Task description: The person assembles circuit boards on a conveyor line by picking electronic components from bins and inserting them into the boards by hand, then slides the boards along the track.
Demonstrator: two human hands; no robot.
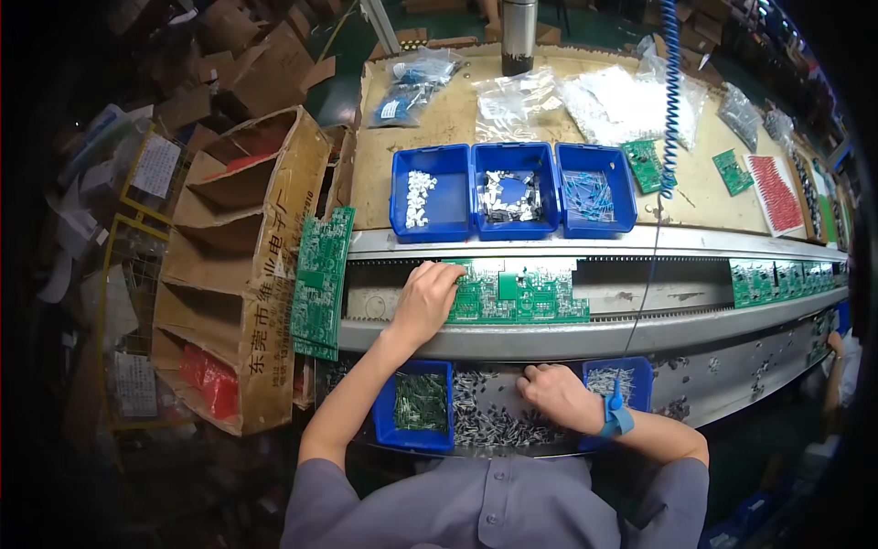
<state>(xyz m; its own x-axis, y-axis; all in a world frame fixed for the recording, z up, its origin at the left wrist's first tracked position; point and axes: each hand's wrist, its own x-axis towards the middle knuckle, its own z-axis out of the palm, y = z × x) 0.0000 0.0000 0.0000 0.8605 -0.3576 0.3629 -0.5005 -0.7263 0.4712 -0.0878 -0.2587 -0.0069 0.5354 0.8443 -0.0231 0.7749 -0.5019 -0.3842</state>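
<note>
A green circuit board (540, 295) lies across the rails of the metal track in front of me. My left hand (427, 302) is closed at the board's left end, its fingertips on the edge. Below the track, my right hand (558, 397), with a blue band round the wrist, is over a pile of loose small components (498, 423) in the metal tray. Its fingers are curled together, and anything between them is hidden. A blue bin of dark green parts (422, 403) stands left of the pile. Another blue bin of pale leaded parts (622, 377) is partly behind my right wrist.
Three blue bins (515, 190) with white, mixed and blue-leaded parts stand beyond the track. Several bagged parts (631, 105) lie behind them. Stacked boards (320, 284) lean beside a cardboard box (265, 274) on the left. A coiled blue cable (670, 101) hangs down. More boards (782, 282) sit rightward.
</note>
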